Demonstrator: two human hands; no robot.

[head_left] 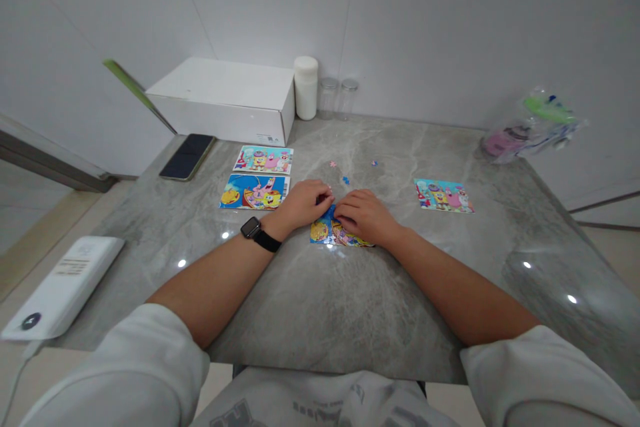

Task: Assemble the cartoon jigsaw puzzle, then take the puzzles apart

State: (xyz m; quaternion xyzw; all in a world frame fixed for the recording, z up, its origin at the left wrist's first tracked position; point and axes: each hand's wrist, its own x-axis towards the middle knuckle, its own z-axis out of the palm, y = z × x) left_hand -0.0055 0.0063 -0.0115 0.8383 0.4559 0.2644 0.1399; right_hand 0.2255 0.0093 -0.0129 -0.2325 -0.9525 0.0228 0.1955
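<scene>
A small jigsaw puzzle [320,232] with a blue and yellow cartoon picture lies on the table in front of me, partly covered by my hands. At its upper left edge is my left hand [306,203], fingers curled and closed. My right hand [367,215] rests over its right part with bent fingers pressed together on the surface. Whatever either set of fingertips holds is hidden. Just beyond my hands lie a blue puzzle piece [346,180], a pinkish piece [333,164] and a blue-and-pink piece [375,163].
Left of my hands lie two cartoon picture cards, an upper card [264,159] and a lower card [255,191]. Another cartoon picture [444,196] lies right. Around them are a phone [188,157], white box [220,100], white bottle [306,88], glass jars [337,99], plastic bag [530,127] and white device [65,287].
</scene>
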